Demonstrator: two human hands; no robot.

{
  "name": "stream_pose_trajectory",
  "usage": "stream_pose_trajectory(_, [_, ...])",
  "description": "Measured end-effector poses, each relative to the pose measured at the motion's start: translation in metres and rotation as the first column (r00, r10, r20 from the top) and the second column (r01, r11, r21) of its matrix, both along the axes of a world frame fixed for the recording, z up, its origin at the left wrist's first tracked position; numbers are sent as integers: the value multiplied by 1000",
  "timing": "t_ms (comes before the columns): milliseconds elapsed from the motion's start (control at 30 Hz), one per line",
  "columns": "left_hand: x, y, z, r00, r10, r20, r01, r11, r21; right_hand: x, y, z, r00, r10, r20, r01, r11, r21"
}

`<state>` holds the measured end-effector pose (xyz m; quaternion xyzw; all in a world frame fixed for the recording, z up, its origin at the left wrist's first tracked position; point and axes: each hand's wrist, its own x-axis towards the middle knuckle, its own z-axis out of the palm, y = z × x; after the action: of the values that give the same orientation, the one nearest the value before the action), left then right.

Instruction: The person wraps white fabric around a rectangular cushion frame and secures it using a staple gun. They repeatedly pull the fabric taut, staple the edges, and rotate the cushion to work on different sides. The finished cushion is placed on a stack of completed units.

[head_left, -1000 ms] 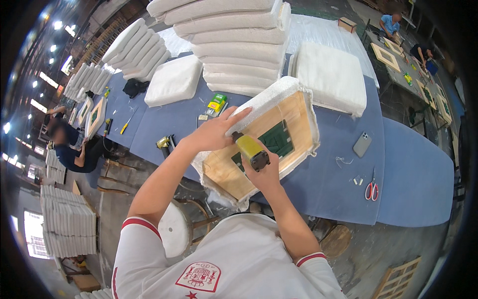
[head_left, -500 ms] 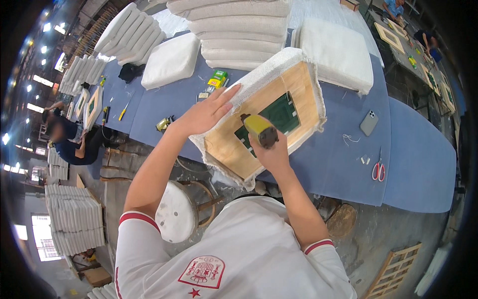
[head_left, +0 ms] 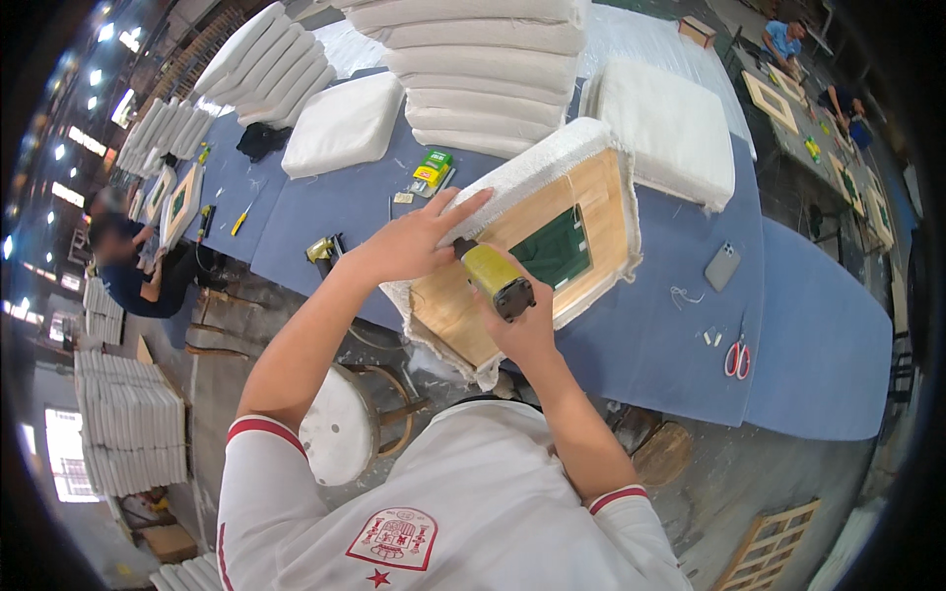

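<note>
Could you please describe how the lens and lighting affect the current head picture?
Head view: the blue table's edges bow and the corners fall into black; head view, left: ceiling lights glare and a window is washed out; head view, centre: the cushion and yellow tool look fairly clear, while the left-side worker's head is blurred.

The left forearm (head_left: 310, 335) slanted toward one o'clock, and the left hand (head_left: 416, 242) showed its back, fingers extended toward two o'clock. The right forearm (head_left: 574, 409) angled toward eleven; the right hand (head_left: 527, 330), fingers curled, sat at the left's four o'clock.
</note>
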<state>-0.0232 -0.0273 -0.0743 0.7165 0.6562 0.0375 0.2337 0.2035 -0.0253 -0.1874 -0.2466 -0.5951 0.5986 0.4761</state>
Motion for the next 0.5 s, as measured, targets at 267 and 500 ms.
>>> stream_pose_trajectory(267, [-34, 1, 2, 966, 16, 258, 11, 995, -103, 5, -13, 3, 997, 72, 10, -71, 996, -62])
stream_pose_trajectory(500, [-39, -27, -23, 979, 162, 128, -161, 987, -17, 4, -15, -29, 997, 71, -7, -71, 997, -43])
